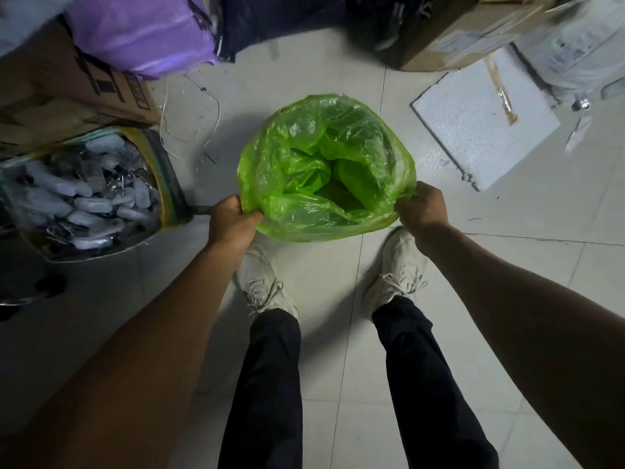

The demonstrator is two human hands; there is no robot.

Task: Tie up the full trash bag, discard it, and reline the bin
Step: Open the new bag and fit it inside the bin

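A bright green plastic trash bag (324, 147) lines a round bin on the tiled floor in front of my feet; its mouth is spread wide and folded over the rim, so the bin itself is hidden beneath it. Inside, the bag's plastic is crumpled and loose. My left hand (231, 220) grips the bag's edge at the near left of the rim. My right hand (422, 206) grips the edge at the near right.
A cardboard box (91, 194) full of small packets stands at the left. A purple bag (142, 32) and dark bags lie at the back. A white foam slab (480, 120) lies at the right, beside cardboard boxes (473, 32). My shoes (263, 282) stand just behind the bin.
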